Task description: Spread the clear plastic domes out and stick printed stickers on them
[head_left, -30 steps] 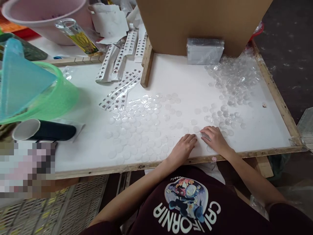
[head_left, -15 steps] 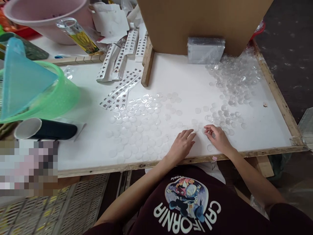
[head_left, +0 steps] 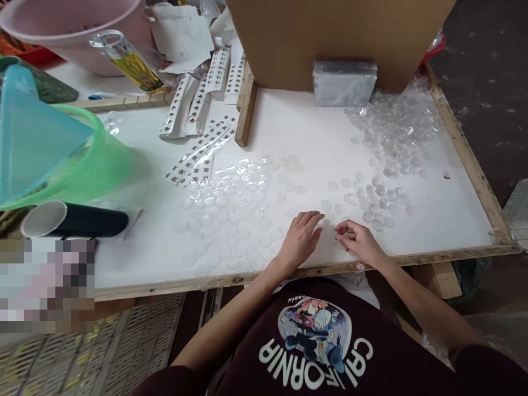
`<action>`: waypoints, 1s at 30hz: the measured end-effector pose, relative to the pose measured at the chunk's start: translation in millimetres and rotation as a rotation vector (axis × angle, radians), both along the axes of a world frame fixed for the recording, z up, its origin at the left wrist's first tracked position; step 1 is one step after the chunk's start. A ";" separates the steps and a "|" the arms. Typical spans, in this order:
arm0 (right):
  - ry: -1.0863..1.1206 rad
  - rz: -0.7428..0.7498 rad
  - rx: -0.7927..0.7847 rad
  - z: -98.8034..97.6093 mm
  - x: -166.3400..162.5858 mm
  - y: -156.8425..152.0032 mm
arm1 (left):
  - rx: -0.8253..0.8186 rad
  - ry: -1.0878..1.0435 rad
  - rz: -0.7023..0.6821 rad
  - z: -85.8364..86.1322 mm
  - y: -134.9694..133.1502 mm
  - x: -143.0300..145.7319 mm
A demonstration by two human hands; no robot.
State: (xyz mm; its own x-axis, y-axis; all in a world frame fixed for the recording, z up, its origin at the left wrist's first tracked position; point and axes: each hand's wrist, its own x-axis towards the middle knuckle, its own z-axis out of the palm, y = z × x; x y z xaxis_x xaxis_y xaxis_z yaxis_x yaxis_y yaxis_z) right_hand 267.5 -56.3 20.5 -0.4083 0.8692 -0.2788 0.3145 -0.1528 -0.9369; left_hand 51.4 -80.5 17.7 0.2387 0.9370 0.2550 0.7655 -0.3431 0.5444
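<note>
Many small clear round discs lie on a white board (head_left: pixel 313 126) with a wooden rim. Laid-out discs (head_left: pixel 235 209) cover the middle; a loose heap of discs (head_left: pixel 391 132) sits at the back right. My left hand (head_left: pixel 299 239) rests flat near the front edge, fingers stretched out over the discs. My right hand (head_left: pixel 358 239) is beside it, fingers curled in a pinch on one clear disc close to the board.
A cardboard box (head_left: pixel 338 38) and a wrapped grey block (head_left: pixel 344 82) stand at the back. Sticker strips (head_left: pixel 198 154) lie left of centre by a wooden bar (head_left: pixel 246 107). A green basin (head_left: pixel 82 165), pink basin (head_left: pixel 70 27), dark roll (head_left: pixel 74 220) crowd the left.
My left hand has slid left and forward, fingers spreading flat. My right hand has pulled back toward me and closed into a pinch on a disc.
</note>
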 end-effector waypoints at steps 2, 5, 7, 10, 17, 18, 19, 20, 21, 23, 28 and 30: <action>-0.122 -0.009 0.252 1.3 1.1 2.1 | 0.031 -0.054 0.112 -0.8 -10.0 -19.3; -0.270 -0.011 0.558 -1.2 7.3 11.1 | 0.058 -0.078 0.289 1.7 -20.7 -46.7; -0.363 0.032 0.655 -5.7 11.7 16.6 | 0.054 -0.070 0.290 3.4 -26.5 -56.2; -0.447 0.123 0.694 -13.2 15.6 19.2 | 0.013 -0.039 0.079 1.1 -35.1 -55.1; -0.347 0.114 0.541 -19.9 12.0 12.9 | -0.067 0.117 -0.058 -10.4 -44.8 -46.9; -0.349 0.106 0.537 -19.6 11.1 13.0 | -0.060 0.122 -0.031 -9.9 -44.8 -46.4; -0.360 0.097 0.552 -19.0 10.3 13.4 | -0.050 0.121 -0.009 -9.0 -44.6 -44.8; -0.375 0.089 0.579 -18.1 9.9 14.0 | -0.041 0.114 0.001 -7.8 -44.4 -42.0; -0.387 0.085 0.607 -17.1 9.8 14.6 | -0.039 0.102 -0.007 -6.6 -44.3 -38.1; -0.380 0.110 0.615 -15.0 11.2 15.1 | -0.058 0.073 -0.070 -4.6 -44.1 -27.9; -0.305 0.173 0.526 -11.6 18.0 10.0 | -0.112 0.019 -0.178 -1.6 -44.2 -8.4; -0.306 0.162 0.520 -11.1 17.5 6.4 | -0.114 0.008 -0.181 0.1 -44.4 -6.3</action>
